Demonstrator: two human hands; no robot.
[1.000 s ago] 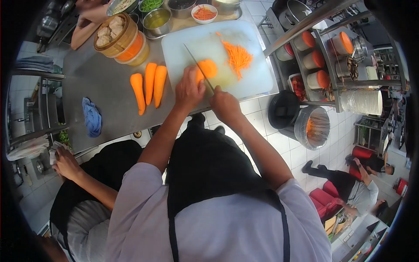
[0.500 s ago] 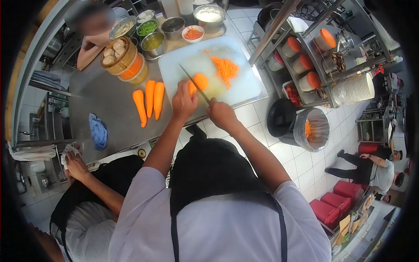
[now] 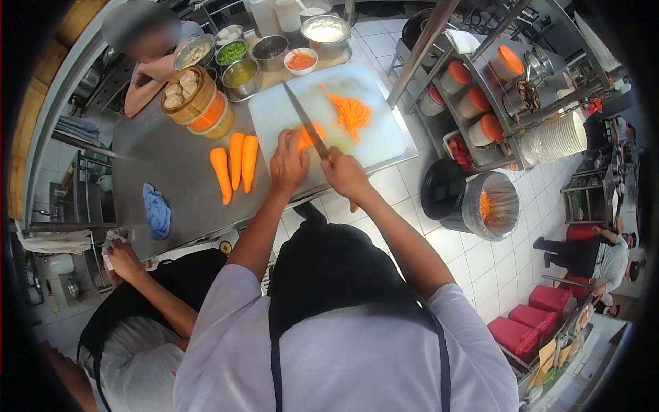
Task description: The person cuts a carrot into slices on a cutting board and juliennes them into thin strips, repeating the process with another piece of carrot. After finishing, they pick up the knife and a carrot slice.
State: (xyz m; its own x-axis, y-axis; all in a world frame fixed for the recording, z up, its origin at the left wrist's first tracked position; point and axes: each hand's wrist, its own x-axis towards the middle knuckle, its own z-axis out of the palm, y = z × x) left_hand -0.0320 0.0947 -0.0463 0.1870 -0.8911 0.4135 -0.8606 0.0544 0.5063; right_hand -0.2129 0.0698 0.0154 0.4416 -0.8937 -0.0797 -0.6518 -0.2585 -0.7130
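In my right hand [image 3: 344, 175] is a kitchen knife [image 3: 300, 110], gripped by its handle. Its blade slants up and left across a stack of carrot slices [image 3: 317, 128], hiding part of it. My left hand [image 3: 289, 165] presses curled fingertips against the near left side of the slices. Both hands work over a white cutting board [image 3: 395, 127]. A pile of carrot shreds [image 3: 352, 118] lies on the board's right half. Left of the board, three whole peeled carrots [image 3: 235, 163] lie side by side on the steel table [image 3: 189, 206].
Bamboo steamers [image 3: 190, 103] with dumplings, and metal bowls [image 3: 240, 77] of ingredients, stand behind. A blue cloth [image 3: 156, 211] lies at left. One co-worker's hands [image 3: 123, 259] hold a cloth beside me; another person's arm [image 3: 145, 89] rests across the table. A lined bin [image 3: 491, 206] stands right.
The knife blade has turned so more of its flat side shows, and it covers more of the carrot slices. My left hand stays beside them. A distant person at right has shifted.
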